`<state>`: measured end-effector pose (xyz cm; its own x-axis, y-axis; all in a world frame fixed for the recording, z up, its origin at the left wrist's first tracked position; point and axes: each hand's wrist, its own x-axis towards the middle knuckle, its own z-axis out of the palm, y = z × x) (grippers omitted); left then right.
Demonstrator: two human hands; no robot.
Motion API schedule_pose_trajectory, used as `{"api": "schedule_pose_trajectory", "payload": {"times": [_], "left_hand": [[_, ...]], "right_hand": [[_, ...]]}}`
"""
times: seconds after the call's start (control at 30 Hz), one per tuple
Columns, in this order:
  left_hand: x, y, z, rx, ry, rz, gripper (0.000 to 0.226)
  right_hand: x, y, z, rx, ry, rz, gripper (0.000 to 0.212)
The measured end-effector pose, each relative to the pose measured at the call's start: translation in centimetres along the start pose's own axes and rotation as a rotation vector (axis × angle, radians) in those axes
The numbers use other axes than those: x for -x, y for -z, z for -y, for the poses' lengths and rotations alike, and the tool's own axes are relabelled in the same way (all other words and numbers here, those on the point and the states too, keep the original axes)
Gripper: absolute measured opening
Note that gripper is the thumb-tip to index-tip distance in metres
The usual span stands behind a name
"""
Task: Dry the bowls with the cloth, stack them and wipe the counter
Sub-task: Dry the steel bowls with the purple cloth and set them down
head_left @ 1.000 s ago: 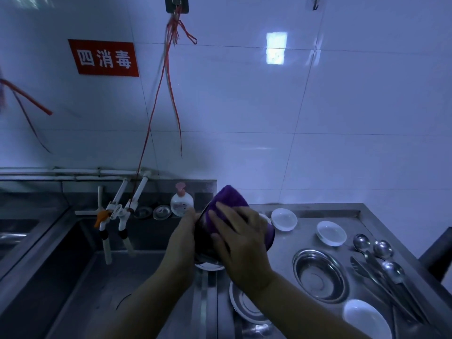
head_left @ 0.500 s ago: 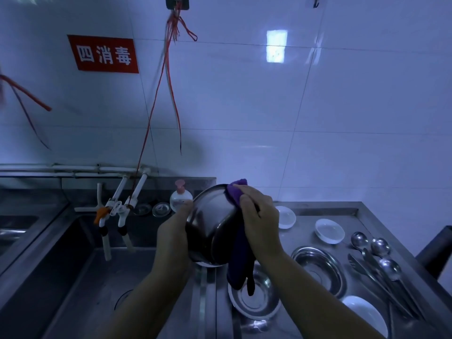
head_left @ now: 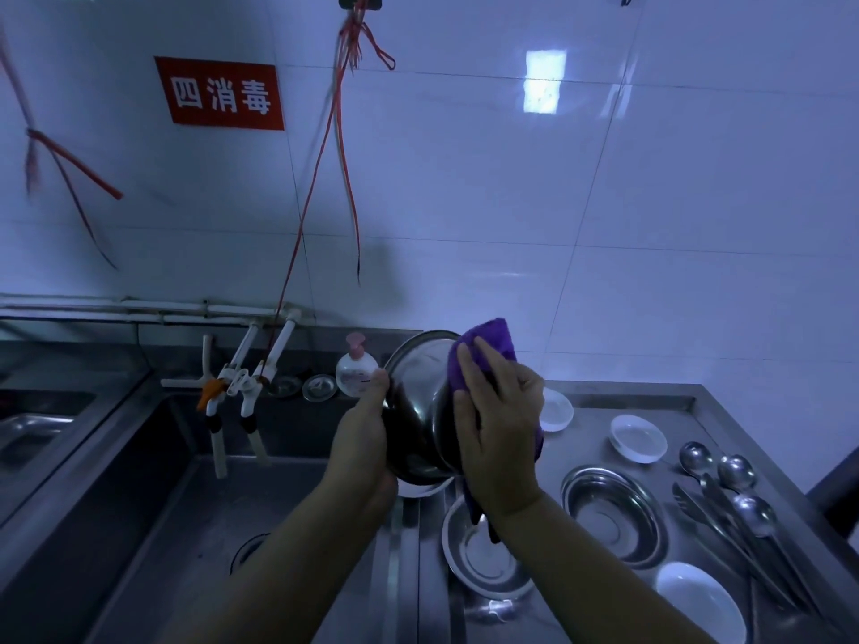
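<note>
Since before, my right hand spread the cloth flat on the bowl's underside; left hand gripped its rim, mouth tilted leftward.

A steel surface runs to the right of the right hand. Directly below that hand sits a steel bowl; just right of it a second steel bowl. Farther right lie spoons and tongs, with small white dishes beyond and a white bowl nearest.
</note>
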<state>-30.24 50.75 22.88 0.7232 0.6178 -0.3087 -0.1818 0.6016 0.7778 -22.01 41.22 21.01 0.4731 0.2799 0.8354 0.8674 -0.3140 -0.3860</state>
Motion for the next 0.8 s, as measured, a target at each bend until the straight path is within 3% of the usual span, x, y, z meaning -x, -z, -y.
{"api": "schedule_pose_trajectory", "payload": {"times": [0.23,0.3,0.5,0.8], "left_hand": [[-0.6,-0.2,-1.8,0.095,0.080,-0.031,0.053],[-0.6,0.0,-1.9,0.094,0.097,-0.011,0.054],[-0.2,0.3,-1.1,0.076,0.062,0.002,0.050],[0.5,0.8,-0.5,0.108,0.104,0.146,0.041]], "right_hand": [[3.3,-0.1,-0.8,0.062,0.449,0.071,0.029],[3.3,0.4,-1.7,0.040,0.448,0.070,0.029],[0.2,0.9,-1.2,-0.056,0.178,0.100,0.032],[-0.5,-0.6,2.0,0.179,0.449,0.246,0.027]]}}
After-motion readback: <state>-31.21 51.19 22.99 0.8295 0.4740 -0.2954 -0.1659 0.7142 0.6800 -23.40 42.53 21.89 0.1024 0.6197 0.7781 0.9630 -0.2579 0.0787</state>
